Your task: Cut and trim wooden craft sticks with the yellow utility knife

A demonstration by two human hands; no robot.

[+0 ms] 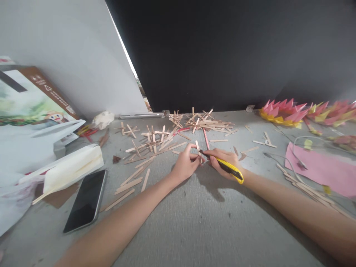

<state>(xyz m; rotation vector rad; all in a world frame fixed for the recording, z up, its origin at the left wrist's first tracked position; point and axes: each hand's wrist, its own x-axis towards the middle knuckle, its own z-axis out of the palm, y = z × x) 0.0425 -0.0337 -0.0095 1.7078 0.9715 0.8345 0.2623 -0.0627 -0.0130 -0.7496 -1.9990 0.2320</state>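
My left hand (185,163) pinches a short wooden craft stick (197,146) upright between thumb and fingers, above the grey tabletop. In my right hand (226,161) is a yellow and black utility knife (230,168), its front end against or very close to the stick. Whether the blade touches the wood is too small to tell. Just beyond the hands lies a red patterned strip (205,138). Behind it is a pile of craft sticks (214,123), several of them joined into crosses. More loose sticks (129,184) are scattered left of my left hand.
A phone (85,202) lies at the left, beside a white paper sleeve (73,168) and a plastic bag (25,148). Pink and yellow folded-paper rings (283,113) stand at the back right. Pink paper (322,168), a cable (299,157) and more sticks lie right. A black panel (236,55) rises behind.
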